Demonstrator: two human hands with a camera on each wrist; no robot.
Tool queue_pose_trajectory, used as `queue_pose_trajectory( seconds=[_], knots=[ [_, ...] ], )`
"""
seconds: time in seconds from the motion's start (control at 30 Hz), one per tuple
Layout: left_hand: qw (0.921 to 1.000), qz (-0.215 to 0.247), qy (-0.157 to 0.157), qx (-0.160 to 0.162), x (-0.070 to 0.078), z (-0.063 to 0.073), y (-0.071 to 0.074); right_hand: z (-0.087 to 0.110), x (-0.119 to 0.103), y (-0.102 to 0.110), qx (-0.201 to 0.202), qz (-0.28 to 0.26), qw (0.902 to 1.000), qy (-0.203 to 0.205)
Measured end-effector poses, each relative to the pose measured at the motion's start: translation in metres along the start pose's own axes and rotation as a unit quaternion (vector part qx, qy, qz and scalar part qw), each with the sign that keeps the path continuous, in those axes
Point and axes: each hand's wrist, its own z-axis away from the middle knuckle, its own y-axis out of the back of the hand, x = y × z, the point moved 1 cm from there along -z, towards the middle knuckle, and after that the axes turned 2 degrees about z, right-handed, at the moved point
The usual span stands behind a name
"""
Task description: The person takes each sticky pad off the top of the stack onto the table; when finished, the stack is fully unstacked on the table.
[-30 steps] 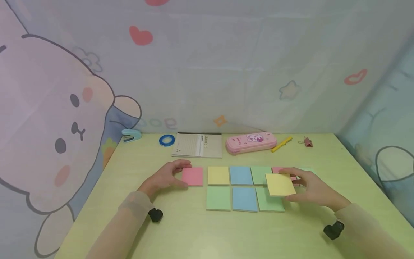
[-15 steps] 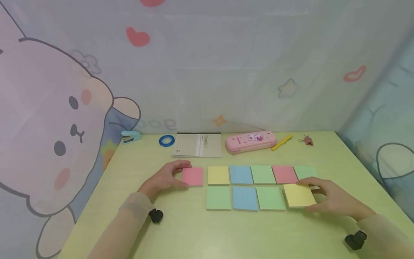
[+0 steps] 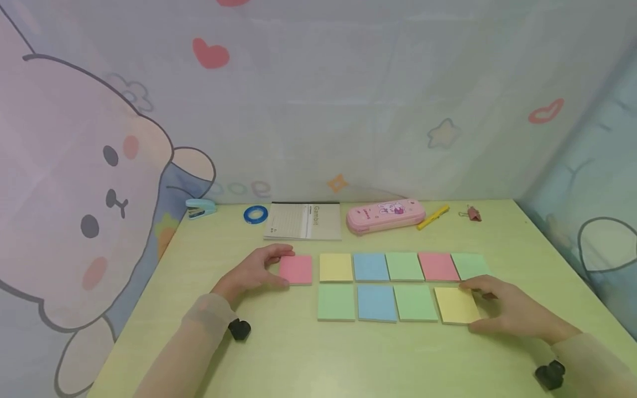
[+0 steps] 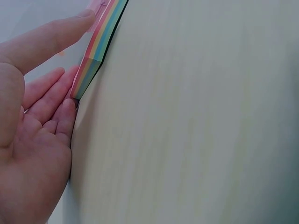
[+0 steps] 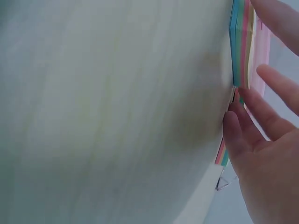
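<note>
My left hand (image 3: 252,271) holds a pink sticky note pad (image 3: 296,270) by its near and far edges, at the left end of the back row. Its layered coloured side (image 4: 93,60) shows in the left wrist view. On the right, my right hand (image 3: 515,309) holds a yellow sticky note pad (image 3: 456,305) that lies on the table at the right end of the front row. Thumb and fingers are at its near and far right corners. To its left lie a green pad (image 3: 416,303), a blue pad (image 3: 376,303) and another green pad (image 3: 336,302).
The back row also has yellow (image 3: 335,267), blue (image 3: 370,267), green (image 3: 404,267), pink (image 3: 438,266) and green (image 3: 470,266) pads. Behind stand a stapler (image 3: 200,208), blue tape (image 3: 256,214), notepad (image 3: 303,221), pink pencil case (image 3: 385,216), yellow pen (image 3: 433,217) and binder clip (image 3: 474,214).
My right hand has carried the yellow pad rightward and toward me, from above the pads down onto the table beside the front green pad. The left hand stays at the pink pad.
</note>
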Motion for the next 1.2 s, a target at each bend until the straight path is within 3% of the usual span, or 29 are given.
queue_pose_trajectory(
  seconds=[0.17, 0.4, 1.0, 1.2],
  knots=[
    [1.0, 0.0, 0.002, 0.0, 0.001, 0.0, 0.0, 0.001, 0.001, 0.004, -0.001, 0.015, 0.9999, 0.007],
    [0.9997, -0.009, -0.022, -0.007, 0.003, -0.001, 0.001, -0.004, 0.0, 0.003, 0.001, 0.021, 0.9998, 0.002],
    [1.0, -0.005, 0.0, 0.002, -0.002, 0.0, 0.0, -0.007, -0.002, 0.002, -0.007, 0.018, 0.9998, -0.009],
    [0.9999, -0.006, -0.015, -0.002, -0.003, -0.001, 0.001, -0.01, -0.009, 0.007, 0.021, 0.0, 0.9996, -0.018]
  ],
)
